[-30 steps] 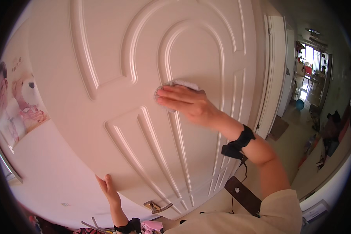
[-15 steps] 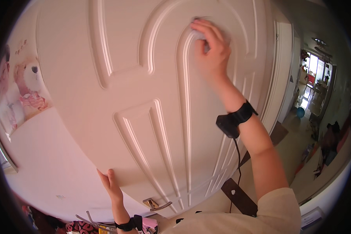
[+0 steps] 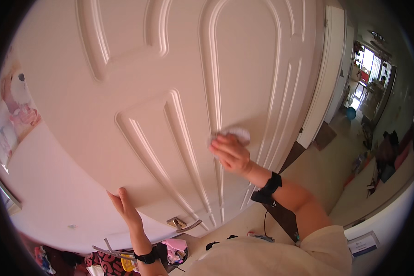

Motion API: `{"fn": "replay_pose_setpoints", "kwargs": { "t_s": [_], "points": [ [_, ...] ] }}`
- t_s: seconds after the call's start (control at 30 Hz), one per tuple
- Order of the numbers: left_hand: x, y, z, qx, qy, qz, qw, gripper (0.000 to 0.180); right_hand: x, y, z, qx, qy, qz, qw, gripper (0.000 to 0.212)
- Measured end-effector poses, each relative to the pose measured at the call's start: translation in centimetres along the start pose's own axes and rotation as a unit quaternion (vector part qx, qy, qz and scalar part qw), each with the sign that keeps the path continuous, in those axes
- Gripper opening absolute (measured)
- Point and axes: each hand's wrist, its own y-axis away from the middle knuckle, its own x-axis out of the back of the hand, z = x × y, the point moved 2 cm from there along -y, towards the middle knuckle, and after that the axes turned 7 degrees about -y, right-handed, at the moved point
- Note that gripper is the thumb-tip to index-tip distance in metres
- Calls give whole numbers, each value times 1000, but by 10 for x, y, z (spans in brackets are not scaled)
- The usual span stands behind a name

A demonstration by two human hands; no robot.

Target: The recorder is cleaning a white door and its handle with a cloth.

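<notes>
A pale panelled door (image 3: 138, 78) with raised arched mouldings fills most of the head view. My right hand (image 3: 231, 153) presses a light, crumpled cloth (image 3: 240, 134) against the door at the left moulding of the central arch. The cloth shows above the fingers, and the rest is hidden beneath them. Lower left, my left hand (image 3: 126, 209) grips the door's free edge, thumb on the near face and fingers behind it. A metal lever handle (image 3: 185, 225) sits on the door to the right of that hand. Black straps circle both wrists.
Right of the door, a white frame (image 3: 329, 76) opens onto a hallway with a blue ball (image 3: 351, 113) on the floor. A pink item (image 3: 175, 248) and patterned fabric (image 3: 109, 263) lie at lower left. Bear pictures (image 3: 18, 99) cover the left wall.
My right hand has slid the cloth down the door from the top of the arch to mid-height. The left hand keeps its hold on the edge while the view has shifted slightly.
</notes>
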Motion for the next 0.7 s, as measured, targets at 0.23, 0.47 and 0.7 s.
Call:
{"fn": "replay_pose_setpoints", "kwargs": {
  "t_s": [0.23, 0.47, 0.7],
  "points": [
    [-8, -2, 11, 5, 12, -50, 999, 59, 20, 67, -26, -87, -138, -170, 972, 35],
    [-3, -2, 15, -9, 19, -59, 998, 55, 75, -170, -2, -112, -96, 121, 982, 54],
    [-2, -5, 10, -3, 25, -60, 998, 49, -1, -202, -8, -16, 26, 135, 990, 46]
  ]
}}
